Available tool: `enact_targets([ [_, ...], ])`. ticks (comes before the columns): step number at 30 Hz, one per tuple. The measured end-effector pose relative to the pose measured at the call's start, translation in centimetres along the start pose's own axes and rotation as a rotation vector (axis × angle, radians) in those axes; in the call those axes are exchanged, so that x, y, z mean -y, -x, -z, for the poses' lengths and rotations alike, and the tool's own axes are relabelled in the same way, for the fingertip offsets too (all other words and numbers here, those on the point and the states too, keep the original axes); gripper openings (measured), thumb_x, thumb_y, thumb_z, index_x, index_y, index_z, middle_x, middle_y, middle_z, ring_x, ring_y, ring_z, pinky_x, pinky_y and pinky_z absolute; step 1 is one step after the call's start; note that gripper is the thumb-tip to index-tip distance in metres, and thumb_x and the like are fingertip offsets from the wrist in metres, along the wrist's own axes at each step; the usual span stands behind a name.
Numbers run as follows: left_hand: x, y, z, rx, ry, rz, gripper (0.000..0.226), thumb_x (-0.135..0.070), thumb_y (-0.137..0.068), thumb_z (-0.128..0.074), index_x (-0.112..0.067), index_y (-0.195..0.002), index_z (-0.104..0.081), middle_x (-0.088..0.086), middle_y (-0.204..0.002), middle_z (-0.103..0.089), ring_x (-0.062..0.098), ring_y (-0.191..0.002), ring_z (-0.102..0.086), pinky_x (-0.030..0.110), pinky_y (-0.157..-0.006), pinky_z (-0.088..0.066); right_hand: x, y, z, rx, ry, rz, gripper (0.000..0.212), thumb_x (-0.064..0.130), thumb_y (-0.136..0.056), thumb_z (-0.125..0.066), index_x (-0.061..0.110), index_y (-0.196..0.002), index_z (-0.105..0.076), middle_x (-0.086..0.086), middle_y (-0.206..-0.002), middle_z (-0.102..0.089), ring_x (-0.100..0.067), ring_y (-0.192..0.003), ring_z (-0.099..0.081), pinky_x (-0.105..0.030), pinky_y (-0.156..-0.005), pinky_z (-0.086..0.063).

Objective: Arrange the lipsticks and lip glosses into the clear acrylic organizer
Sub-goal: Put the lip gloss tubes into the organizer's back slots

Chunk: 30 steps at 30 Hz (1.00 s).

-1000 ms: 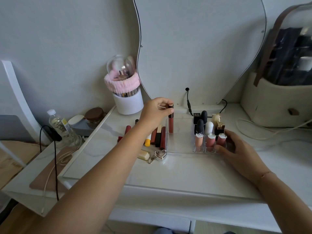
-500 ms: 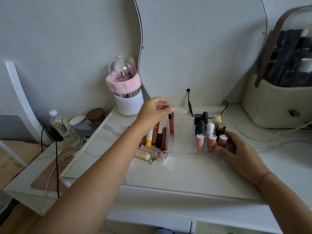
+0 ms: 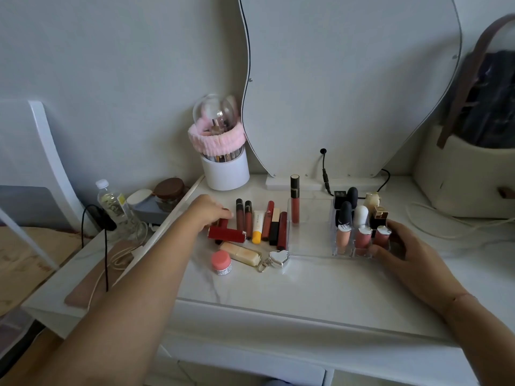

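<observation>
I'm seeing the left hand (image 3: 207,211) curling its fingers onto the left end of the loose lipsticks (image 3: 267,221) lying in a row; whether it is gripping one, I cannot tell. Just right of that row the clear acrylic organizer (image 3: 309,240) is sitting, a lip gloss (image 3: 294,200) standing upright in its left part. The right hand (image 3: 407,256) is clasping its right front corner, thumb on the front wall.

A pink lip gloss (image 3: 294,201) stands upright at the clear organizer's (image 3: 309,242) left end, lipsticks (image 3: 267,222) lying alongside.
</observation>
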State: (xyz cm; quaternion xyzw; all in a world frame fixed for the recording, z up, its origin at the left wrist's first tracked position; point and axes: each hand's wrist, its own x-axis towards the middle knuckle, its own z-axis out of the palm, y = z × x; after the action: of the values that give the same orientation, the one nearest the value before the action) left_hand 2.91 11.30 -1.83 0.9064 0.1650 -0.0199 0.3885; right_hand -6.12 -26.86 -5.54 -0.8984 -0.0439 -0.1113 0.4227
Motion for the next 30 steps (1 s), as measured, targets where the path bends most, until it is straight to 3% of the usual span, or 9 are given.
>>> enact_targets([
  [4,-0.3,-0.3,-0.3,-0.065,0.029,-0.001,0.024,-0.012,-0.065,-0.075,0.0,-0.086,-0.07,0.013,-0.073,-0.061,0.021,-0.062,-0.052,0.029,-0.061,-0.042,0.2,0.1,0.0,-0.016,0.023,0.003,0.054,0.028,-0.08,-0.068,0.025,-0.13,-0.047,0.012,-0.101,-0.057,-0.01,-0.092,-0.052,-0.026,-0.076,-0.034],
  [8,-0.6,-0.3,0.5,-0.146,0.271,-0.035,0.012,-0.002,-0.074,-0.07,-0.003,-0.086,-0.068,0.013,-0.084,-0.063,0.025,-0.077,-0.061,0.034,-0.067,-0.054,0.1,0.0,0.0,-0.011,0.029,-0.003,0.057,0.029,-0.08,-0.069,0.026,-0.132,-0.046,0.011,-0.105,-0.057,-0.008,-0.096,-0.051,-0.024,-0.078,-0.034],
  [13,-0.7,0.4,1.3,-0.163,0.52,-0.131,0.03,0.004,-0.082,-0.065,0.004,-0.111,-0.059,0.007,-0.087,-0.059,0.017,-0.078,-0.06,0.017,-0.053,-0.054,0.0,0.0,0.1,0.001,0.019,0.003,0.056,0.029,-0.08,-0.068,0.026,-0.132,-0.046,0.007,-0.108,-0.06,-0.01,-0.099,-0.053,-0.026,-0.081,-0.035],
  [18,-0.9,0.7,1.6,-0.206,0.589,-0.199,0.031,0.003,-0.082,-0.065,-0.004,-0.111,-0.061,0.005,-0.094,-0.06,0.009,-0.078,-0.061,0.018,-0.064,-0.05,0.0,0.0,0.0,-0.001,0.027,-0.001,0.058,0.029,-0.08,-0.068,0.025,-0.133,-0.045,0.008,-0.108,-0.058,-0.01,-0.1,-0.053,-0.026,-0.082,-0.034],
  [23,-2.8,1.8,2.4,-0.263,0.667,-0.279,0.032,0.001,-0.082,-0.065,-0.006,-0.113,-0.062,0.003,-0.095,-0.06,0.008,-0.081,-0.062,0.014,-0.063,-0.052,0.2,0.1,0.0,-0.013,0.018,0.017,0.054,0.028,-0.08,-0.068,0.027,-0.13,-0.048,0.01,-0.102,-0.06,-0.01,-0.092,-0.054,-0.026,-0.075,-0.035],
  [28,-8.5,5.0,2.9,-0.134,0.799,-0.502,0.026,0.002,-0.082,-0.065,-0.008,-0.107,-0.065,0.007,-0.097,-0.066,0.02,-0.094,-0.065,0.029,-0.082,-0.056,0.2,0.1,0.1,0.0,0.019,0.011,0.055,0.029,-0.081,-0.068,0.024,-0.132,-0.046,0.008,-0.105,-0.058,-0.011,-0.095,-0.053,-0.025,-0.08,-0.035],
  [30,-10.9,6.5,2.4,-0.044,0.814,-0.605,0.022,0.0,-0.083,-0.065,-0.01,-0.103,-0.066,0.009,-0.097,-0.066,0.017,-0.092,-0.066,0.03,-0.082,-0.056,0.2,0.0,0.1,0.009,0.01,0.006,0.056,0.029,-0.081,-0.068,0.023,-0.132,-0.046,0.005,-0.108,-0.06,-0.013,-0.098,-0.054,-0.025,-0.082,-0.035],
])
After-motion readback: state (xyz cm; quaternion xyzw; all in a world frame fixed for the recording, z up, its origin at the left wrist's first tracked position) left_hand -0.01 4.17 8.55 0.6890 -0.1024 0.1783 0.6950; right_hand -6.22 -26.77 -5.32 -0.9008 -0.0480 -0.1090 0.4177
